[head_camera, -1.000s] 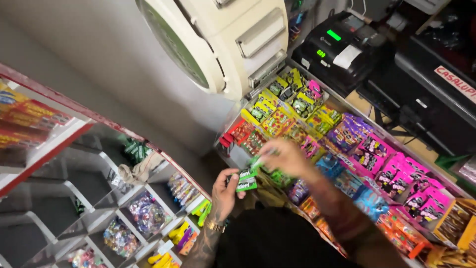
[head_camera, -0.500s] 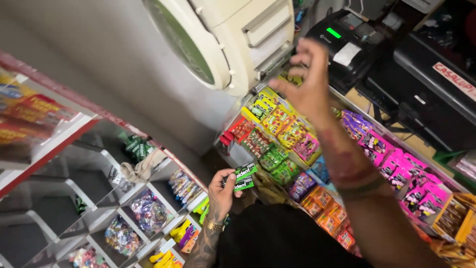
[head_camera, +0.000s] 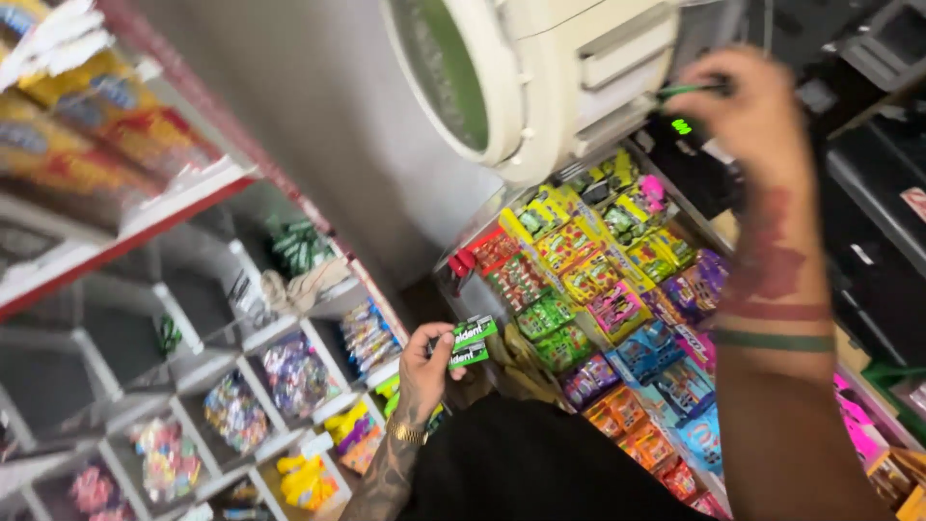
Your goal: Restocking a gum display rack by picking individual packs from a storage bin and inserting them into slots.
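Green gum packs (head_camera: 471,341) were pinched in left hand (head_camera: 424,367); right hand (head_camera: 757,121), at 1 o'clock, gripped a thin green item (head_camera: 690,90). Loosely pinched packs risked slipping.

Sloped rack (head_camera: 453,259), centre to lower right of frame: rows of small candy packs (head_camera: 588,280), yellow and green at top, red at left edge, blue (head_camera: 648,347), orange and pink toward lower right.

White cubby shelf (head_camera: 174,314), lower left: compartments with wrapped sweets (head_camera: 289,371), yellow pieces (head_camera: 307,478) at bottom, green items (head_camera: 297,246) in upper cubby.

Red-edged shelf (head_camera: 145,217), upper left: yellow-orange bags (head_camera: 106,135).
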